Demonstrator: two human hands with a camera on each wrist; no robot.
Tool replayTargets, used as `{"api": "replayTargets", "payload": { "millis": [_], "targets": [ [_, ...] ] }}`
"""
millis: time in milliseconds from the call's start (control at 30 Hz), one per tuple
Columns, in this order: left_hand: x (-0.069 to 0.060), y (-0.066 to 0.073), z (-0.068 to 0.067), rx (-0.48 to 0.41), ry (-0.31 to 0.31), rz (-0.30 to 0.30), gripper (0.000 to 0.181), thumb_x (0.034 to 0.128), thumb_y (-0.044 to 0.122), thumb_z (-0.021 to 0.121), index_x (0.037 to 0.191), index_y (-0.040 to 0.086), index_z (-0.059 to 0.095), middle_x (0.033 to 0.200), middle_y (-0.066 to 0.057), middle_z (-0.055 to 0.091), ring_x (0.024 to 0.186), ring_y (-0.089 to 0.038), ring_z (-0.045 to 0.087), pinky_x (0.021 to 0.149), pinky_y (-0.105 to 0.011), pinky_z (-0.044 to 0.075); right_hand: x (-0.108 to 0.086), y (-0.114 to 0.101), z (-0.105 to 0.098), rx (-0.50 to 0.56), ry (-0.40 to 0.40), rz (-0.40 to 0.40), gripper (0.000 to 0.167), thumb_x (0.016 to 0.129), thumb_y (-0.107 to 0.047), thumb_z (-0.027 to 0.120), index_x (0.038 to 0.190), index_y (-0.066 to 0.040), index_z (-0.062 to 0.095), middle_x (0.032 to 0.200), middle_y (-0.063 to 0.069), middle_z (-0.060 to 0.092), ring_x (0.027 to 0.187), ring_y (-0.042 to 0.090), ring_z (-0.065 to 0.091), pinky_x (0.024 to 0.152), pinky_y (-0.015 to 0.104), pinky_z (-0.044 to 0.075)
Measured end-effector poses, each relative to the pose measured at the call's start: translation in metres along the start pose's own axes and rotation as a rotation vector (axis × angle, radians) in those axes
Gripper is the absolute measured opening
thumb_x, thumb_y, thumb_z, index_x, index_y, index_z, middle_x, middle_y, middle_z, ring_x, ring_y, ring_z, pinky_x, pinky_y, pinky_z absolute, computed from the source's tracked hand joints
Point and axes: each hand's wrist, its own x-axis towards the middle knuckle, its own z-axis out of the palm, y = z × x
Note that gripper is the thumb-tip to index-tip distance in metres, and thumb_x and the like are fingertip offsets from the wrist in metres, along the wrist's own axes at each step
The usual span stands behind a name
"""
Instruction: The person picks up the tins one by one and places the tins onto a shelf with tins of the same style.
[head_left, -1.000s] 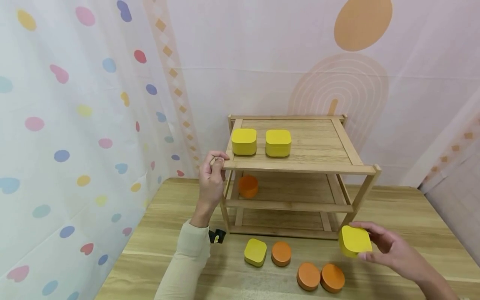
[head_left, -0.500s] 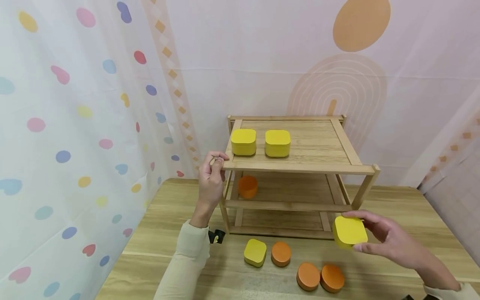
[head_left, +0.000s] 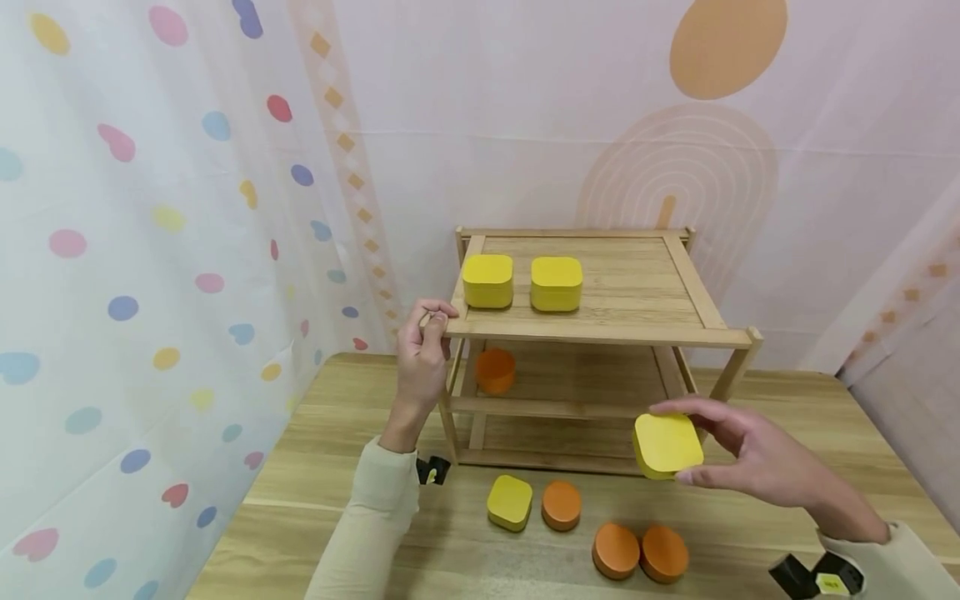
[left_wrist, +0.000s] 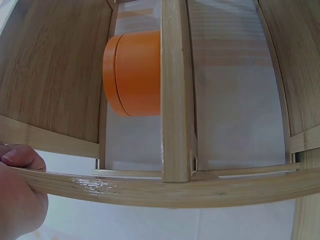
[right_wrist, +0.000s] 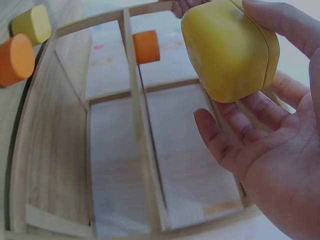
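My left hand [head_left: 423, 358] grips the front left corner of the wooden shelf's top board [head_left: 622, 292], its thumb also visible in the left wrist view. In my right hand [head_left: 757, 454] is a yellow rounded-square box [head_left: 667, 446], held between thumb and fingers in front of the shelf's lower right side. The right wrist view shows that the box [right_wrist: 227, 50] has a lid seam. Two like yellow boxes, one at the left [head_left: 488, 282] and one beside it [head_left: 557, 284], stand on the top board. An orange round box [head_left: 496, 371] sits on the middle tier's left end.
On the wooden table [head_left: 315, 517] before the shelf lie another yellow box [head_left: 510, 502] and three orange round boxes [head_left: 562, 505], two of them side by side. Behind hangs a patterned curtain [head_left: 480, 125]. Slanted side legs [head_left: 731, 375] frame the shelf.
My right hand has moved up and to the left with the yellow box, from beside the shelf's right leg to in front of it. The left hand stays on the corner.
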Motion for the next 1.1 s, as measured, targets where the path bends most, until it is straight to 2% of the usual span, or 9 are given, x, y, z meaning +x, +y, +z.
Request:
{"api": "replayTargets", "payload": {
  "millis": [300,400,533,633,767,867,1100],
  "targets": [
    [0.000,-0.002,0.001,0.008,0.001,-0.005,0.025,0.1016,0.011,0.036,0.098,-0.006,0.055,0.055,0.002,0.035,0.046,-0.009,0.031,0.043,-0.021,0.026,0.022,-0.015,-0.002,0.024,-0.040,-0.047,0.064,0.079,0.008,0.075,0.137,-0.006,0.051,0.126,0.000,0.059,0.092,0.013,0.063,0.070,0.029,0.055],
    [0.000,-0.002,0.001,0.007,-0.001,-0.008,0.025,0.1019,0.011,0.036,0.097,-0.006,0.054,0.055,0.002,0.036,0.046,-0.009,0.031,0.043,-0.021,0.026,0.028,-0.021,-0.004,0.032,-0.048,-0.066,0.064,0.078,0.010,0.075,0.136,-0.005,0.051,0.127,0.001,0.059,0.091,0.014,0.063,0.069,0.029,0.055],
    [0.000,-0.002,0.001,-0.001,0.003,-0.006,0.025,0.1019,0.010,0.036,0.097,-0.007,0.054,0.054,0.003,0.035,0.045,-0.009,0.030,0.043,-0.021,0.026,0.036,-0.028,-0.005,0.041,-0.055,-0.078,0.065,0.077,0.011,0.075,0.136,-0.002,0.051,0.128,0.002,0.058,0.092,0.015,0.064,0.074,0.028,0.056],
    [0.000,-0.001,0.001,-0.003,0.009,0.000,0.026,0.1019,0.010,0.036,0.097,-0.007,0.054,0.054,0.003,0.034,0.045,-0.009,0.030,0.043,-0.021,0.026,0.045,-0.034,-0.006,0.057,-0.053,-0.093,0.066,0.077,0.011,0.076,0.137,-0.002,0.051,0.129,0.001,0.057,0.099,0.014,0.062,0.083,0.025,0.054],
    [0.000,-0.001,0.000,-0.008,0.010,0.003,0.025,0.1014,0.010,0.036,0.097,-0.007,0.054,0.054,0.003,0.035,0.045,-0.009,0.030,0.043,-0.021,0.026,0.057,-0.042,-0.011,0.096,-0.038,-0.210,0.069,0.073,0.017,0.075,0.136,0.004,0.050,0.130,0.006,0.058,0.104,0.015,0.060,0.090,0.022,0.050],
    [-0.001,-0.001,0.000,-0.012,0.012,0.005,0.025,0.1010,0.011,0.036,0.098,-0.007,0.054,0.055,0.002,0.035,0.045,-0.009,0.030,0.043,-0.021,0.026,0.064,-0.047,-0.017,0.123,-0.026,-0.268,0.069,0.071,0.022,0.072,0.135,0.010,0.049,0.131,0.008,0.058,0.105,0.017,0.059,0.089,0.022,0.050],
    [-0.001,-0.001,-0.001,0.000,0.011,0.013,0.025,0.1009,0.010,0.036,0.098,-0.007,0.054,0.055,0.002,0.035,0.046,-0.010,0.030,0.043,-0.021,0.026,0.073,-0.051,-0.031,0.146,0.030,-0.263,0.069,0.074,0.024,0.068,0.138,0.009,0.048,0.134,0.007,0.055,0.112,0.015,0.057,0.097,0.019,0.046]
  ]
}}
